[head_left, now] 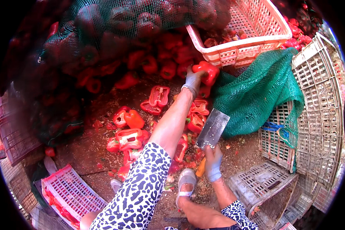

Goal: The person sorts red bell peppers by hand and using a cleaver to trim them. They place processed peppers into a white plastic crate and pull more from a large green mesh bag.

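Note:
My left hand point(194, 81) reaches far forward in a pale glove, its fingers closed on a whole red bell pepper point(207, 73). In my right hand point(213, 163), also gloved, is a cleaver point(213, 128) with a broad, seed-flecked rectangular blade pointing away from me. Halved red peppers point(129, 138) lie on the seed-strewn floor beside my left forearm, some with pale cores and seeds showing. More cut pepper pieces point(196, 122) sit between my forearm and the blade. Whole peppers point(149, 65) are heaped in shadow beyond.
A green mesh sack point(253, 92) drapes by the cleaver, below an orange-white plastic crate point(234, 48). Pale crates point(320, 103) line the right side; another crate point(262, 182) is near my right arm. A pink crate point(74, 188) stands lower left. A filled net sack point(142, 17) lies at the back.

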`<state>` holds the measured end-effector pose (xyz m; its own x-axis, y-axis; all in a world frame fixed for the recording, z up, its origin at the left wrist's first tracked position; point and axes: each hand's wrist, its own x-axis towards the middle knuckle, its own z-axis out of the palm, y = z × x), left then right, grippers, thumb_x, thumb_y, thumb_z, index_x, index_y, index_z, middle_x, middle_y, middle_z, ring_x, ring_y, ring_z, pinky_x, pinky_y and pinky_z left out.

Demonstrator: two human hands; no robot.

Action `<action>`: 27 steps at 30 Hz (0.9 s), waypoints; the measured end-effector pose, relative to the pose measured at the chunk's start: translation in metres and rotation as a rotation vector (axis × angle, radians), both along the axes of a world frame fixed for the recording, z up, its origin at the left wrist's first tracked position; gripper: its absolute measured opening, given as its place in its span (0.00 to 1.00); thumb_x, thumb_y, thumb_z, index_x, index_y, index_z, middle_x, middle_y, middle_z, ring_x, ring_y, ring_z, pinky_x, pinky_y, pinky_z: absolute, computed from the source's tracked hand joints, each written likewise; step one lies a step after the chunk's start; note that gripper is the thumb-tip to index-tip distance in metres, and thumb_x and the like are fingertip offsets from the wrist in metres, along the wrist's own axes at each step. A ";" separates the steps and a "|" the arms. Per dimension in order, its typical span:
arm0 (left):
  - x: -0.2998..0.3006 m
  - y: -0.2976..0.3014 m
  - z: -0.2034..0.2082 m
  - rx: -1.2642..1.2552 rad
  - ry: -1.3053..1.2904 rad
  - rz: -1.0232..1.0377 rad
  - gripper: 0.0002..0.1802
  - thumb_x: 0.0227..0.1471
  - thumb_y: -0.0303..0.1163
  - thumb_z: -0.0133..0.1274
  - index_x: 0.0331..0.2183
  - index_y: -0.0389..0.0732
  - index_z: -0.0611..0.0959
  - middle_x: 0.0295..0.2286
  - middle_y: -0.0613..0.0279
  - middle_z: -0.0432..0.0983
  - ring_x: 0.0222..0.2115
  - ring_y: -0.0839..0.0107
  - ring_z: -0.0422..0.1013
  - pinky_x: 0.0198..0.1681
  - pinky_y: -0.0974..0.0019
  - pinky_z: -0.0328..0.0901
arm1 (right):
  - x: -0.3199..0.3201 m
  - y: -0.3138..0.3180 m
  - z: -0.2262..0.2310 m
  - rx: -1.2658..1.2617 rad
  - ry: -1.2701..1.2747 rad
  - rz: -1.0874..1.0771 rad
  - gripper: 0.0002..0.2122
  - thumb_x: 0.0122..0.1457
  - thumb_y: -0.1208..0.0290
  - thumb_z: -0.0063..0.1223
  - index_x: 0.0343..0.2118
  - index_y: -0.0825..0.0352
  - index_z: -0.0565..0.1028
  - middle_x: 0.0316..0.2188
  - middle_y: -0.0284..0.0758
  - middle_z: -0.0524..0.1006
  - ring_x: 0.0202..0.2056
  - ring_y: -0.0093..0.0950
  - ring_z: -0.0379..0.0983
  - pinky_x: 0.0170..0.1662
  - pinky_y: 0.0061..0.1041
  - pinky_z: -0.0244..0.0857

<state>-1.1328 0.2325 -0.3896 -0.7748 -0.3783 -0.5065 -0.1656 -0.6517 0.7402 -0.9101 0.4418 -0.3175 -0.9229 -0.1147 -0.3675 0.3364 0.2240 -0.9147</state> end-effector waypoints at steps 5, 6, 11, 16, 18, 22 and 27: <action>0.008 0.013 0.028 0.002 -0.103 0.012 0.47 0.35 0.23 0.60 0.59 0.40 0.60 0.45 0.52 0.70 0.40 0.59 0.71 0.37 0.57 0.72 | 0.004 0.020 -0.011 0.090 -0.053 0.046 0.11 0.60 0.73 0.47 0.44 0.69 0.73 0.29 0.29 0.75 0.30 0.19 0.67 0.34 0.23 0.64; 0.006 0.013 0.030 0.027 -0.087 0.047 0.46 0.35 0.23 0.60 0.58 0.40 0.61 0.44 0.53 0.70 0.40 0.59 0.71 0.36 0.57 0.72 | 0.006 0.022 -0.012 0.101 -0.075 0.056 0.11 0.60 0.73 0.47 0.44 0.69 0.73 0.30 0.29 0.75 0.30 0.19 0.67 0.34 0.23 0.64; 0.004 -0.006 -0.014 -0.088 0.043 0.043 0.40 0.36 0.23 0.62 0.54 0.41 0.67 0.40 0.55 0.73 0.30 0.66 0.72 0.26 0.66 0.69 | 0.011 0.013 -0.010 0.045 -0.009 0.025 0.10 0.60 0.72 0.48 0.43 0.69 0.73 0.29 0.29 0.74 0.29 0.19 0.67 0.33 0.24 0.64; 0.012 -0.019 -0.011 -0.120 0.080 0.016 0.39 0.35 0.22 0.62 0.52 0.41 0.68 0.40 0.57 0.72 0.27 0.70 0.71 0.23 0.68 0.67 | 0.004 0.010 -0.001 0.102 0.013 0.095 0.10 0.61 0.71 0.48 0.42 0.69 0.72 0.28 0.29 0.74 0.29 0.20 0.67 0.32 0.25 0.64; 0.012 -0.013 -0.006 -0.171 0.062 0.015 0.37 0.35 0.22 0.61 0.51 0.41 0.68 0.39 0.58 0.72 0.26 0.70 0.71 0.22 0.68 0.67 | 0.003 0.009 0.002 0.079 0.024 0.058 0.09 0.61 0.71 0.48 0.42 0.69 0.72 0.27 0.30 0.74 0.28 0.20 0.68 0.32 0.25 0.64; 0.017 -0.019 0.012 -0.323 0.058 0.006 0.35 0.35 0.22 0.59 0.49 0.43 0.68 0.37 0.59 0.71 0.25 0.70 0.71 0.21 0.68 0.67 | 0.005 0.018 -0.004 0.100 0.004 0.055 0.09 0.61 0.70 0.49 0.41 0.68 0.72 0.27 0.30 0.74 0.28 0.20 0.68 0.32 0.26 0.64; 0.064 -0.049 0.055 -0.573 0.111 -0.083 0.31 0.37 0.24 0.58 0.48 0.45 0.71 0.29 0.63 0.72 0.26 0.74 0.70 0.27 0.69 0.67 | -0.001 0.016 0.012 0.217 0.148 0.115 0.09 0.61 0.70 0.49 0.40 0.69 0.72 0.24 0.36 0.75 0.25 0.26 0.72 0.29 0.29 0.65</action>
